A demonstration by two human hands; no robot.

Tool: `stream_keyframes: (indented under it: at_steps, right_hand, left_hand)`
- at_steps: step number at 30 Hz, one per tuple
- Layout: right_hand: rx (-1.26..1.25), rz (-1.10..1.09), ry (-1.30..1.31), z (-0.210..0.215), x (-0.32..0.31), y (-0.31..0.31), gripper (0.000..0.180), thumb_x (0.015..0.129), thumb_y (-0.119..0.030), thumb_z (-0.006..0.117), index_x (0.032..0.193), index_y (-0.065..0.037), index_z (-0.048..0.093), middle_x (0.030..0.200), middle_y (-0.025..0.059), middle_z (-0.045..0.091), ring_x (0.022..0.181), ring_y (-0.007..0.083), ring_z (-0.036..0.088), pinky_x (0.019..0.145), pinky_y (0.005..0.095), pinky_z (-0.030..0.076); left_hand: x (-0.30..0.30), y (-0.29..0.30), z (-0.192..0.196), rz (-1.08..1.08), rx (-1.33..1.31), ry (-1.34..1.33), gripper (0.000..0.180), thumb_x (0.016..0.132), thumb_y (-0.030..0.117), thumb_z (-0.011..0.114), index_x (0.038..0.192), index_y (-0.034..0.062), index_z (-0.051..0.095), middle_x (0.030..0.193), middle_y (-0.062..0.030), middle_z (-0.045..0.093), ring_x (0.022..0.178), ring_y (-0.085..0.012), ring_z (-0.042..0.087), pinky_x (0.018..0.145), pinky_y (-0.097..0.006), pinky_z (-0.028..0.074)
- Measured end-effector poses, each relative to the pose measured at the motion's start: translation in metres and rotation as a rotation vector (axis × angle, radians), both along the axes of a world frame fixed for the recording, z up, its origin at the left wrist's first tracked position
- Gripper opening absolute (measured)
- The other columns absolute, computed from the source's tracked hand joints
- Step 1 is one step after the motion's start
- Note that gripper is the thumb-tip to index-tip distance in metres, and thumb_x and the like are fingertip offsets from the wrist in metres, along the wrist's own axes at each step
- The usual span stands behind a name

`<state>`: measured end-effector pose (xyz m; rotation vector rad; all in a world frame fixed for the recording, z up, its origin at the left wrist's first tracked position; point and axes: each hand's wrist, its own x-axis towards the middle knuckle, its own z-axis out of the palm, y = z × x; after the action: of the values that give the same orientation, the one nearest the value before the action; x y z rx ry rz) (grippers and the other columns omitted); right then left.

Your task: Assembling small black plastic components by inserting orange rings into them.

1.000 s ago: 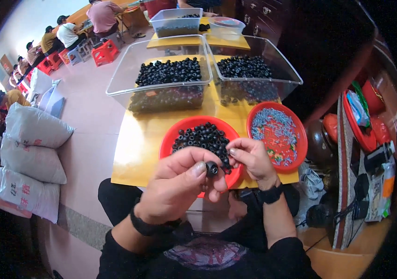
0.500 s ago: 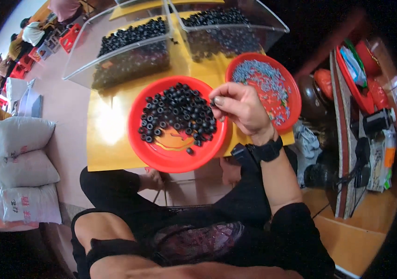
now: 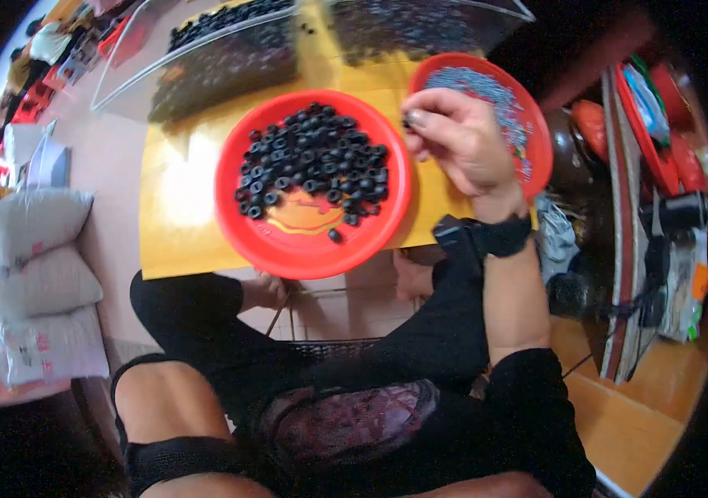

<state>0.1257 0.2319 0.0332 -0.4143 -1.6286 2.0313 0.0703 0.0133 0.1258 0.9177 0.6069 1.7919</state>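
My right hand (image 3: 466, 141) is closed in a pinch above the yellow table, between two round red trays. A small black hollow plastic piece (image 3: 407, 123) shows at its fingertips, partly hidden by them. The nearer red tray (image 3: 317, 267) holds a heap of similar black pieces (image 3: 312, 153), with one lying apart (image 3: 335, 236) near its front. Behind my right hand, the other red tray (image 3: 541, 137) carries many thin grey-blue pieces (image 3: 487, 91), too small to identify. My left hand is out of view; only part of that arm crosses the lower edge.
Two clear plastic bins, a left one (image 3: 221, 87) and a right one (image 3: 404, 37), hold more black pieces at the table's far side. White sacks (image 3: 43, 282) are stacked at left. Cluttered shelving (image 3: 620, 216) stands at right. Other people sit far left.
My right hand has moved right and slightly away from the nearer tray, still pinching the black piece. The whole view has shifted, so trays and bins appear higher.
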Motion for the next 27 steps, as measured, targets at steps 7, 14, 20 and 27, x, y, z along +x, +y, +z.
stream_keyframes:
  at_steps: [7, 14, 20, 27]
  right_hand:
    - [-0.006, 0.068, -0.002, 0.002, -0.004, -0.011, 0.010, 0.081, -0.005, 0.055, 0.088, 0.001, 0.059, 0.072, 0.0029, 0.059, 0.059, 0.0071, 0.054, 0.052, 0.0188, 0.044]
    - [-0.012, 0.105, -0.074, -0.006, -0.008, -0.014, 0.011, 0.082, -0.010, 0.057, 0.087, -0.001, 0.059, 0.070, 0.0013, 0.057, 0.057, 0.0047, 0.052, 0.050, 0.0174, 0.042]
    - [-0.038, 0.157, -0.071, -0.004, -0.012, -0.021, 0.010, 0.081, -0.008, 0.057, 0.087, -0.001, 0.058, 0.071, 0.0013, 0.057, 0.058, 0.0052, 0.053, 0.051, 0.0175, 0.043]
    - [-0.058, 0.149, -0.076, -0.010, -0.011, -0.025, 0.010, 0.079, -0.006, 0.057, 0.087, 0.000, 0.057, 0.072, 0.0023, 0.057, 0.058, 0.0062, 0.053, 0.051, 0.0179, 0.044]
  left_hand:
    - [-0.017, 0.002, 0.007, 0.085, 0.003, 0.102, 0.029, 0.086, 0.025, 0.045, 0.096, -0.0018, 0.045, 0.068, -0.0182, 0.052, 0.054, -0.0249, 0.050, 0.048, -0.035, 0.043]
    - [-0.020, -0.001, 0.007, 0.152, 0.002, 0.179, 0.028, 0.086, 0.026, 0.046, 0.095, -0.0003, 0.046, 0.068, -0.0160, 0.051, 0.052, -0.0232, 0.048, 0.046, -0.034, 0.042]
    - [-0.023, -0.002, 0.009, 0.196, 0.006, 0.259, 0.027, 0.085, 0.026, 0.047, 0.094, 0.0010, 0.047, 0.068, -0.0142, 0.050, 0.051, -0.0218, 0.046, 0.045, -0.032, 0.040]
    - [-0.014, 0.002, -0.004, 0.319, -0.113, 0.212, 0.026, 0.085, 0.023, 0.047, 0.093, -0.0010, 0.047, 0.070, -0.0141, 0.048, 0.054, -0.0199, 0.045, 0.047, -0.030, 0.039]
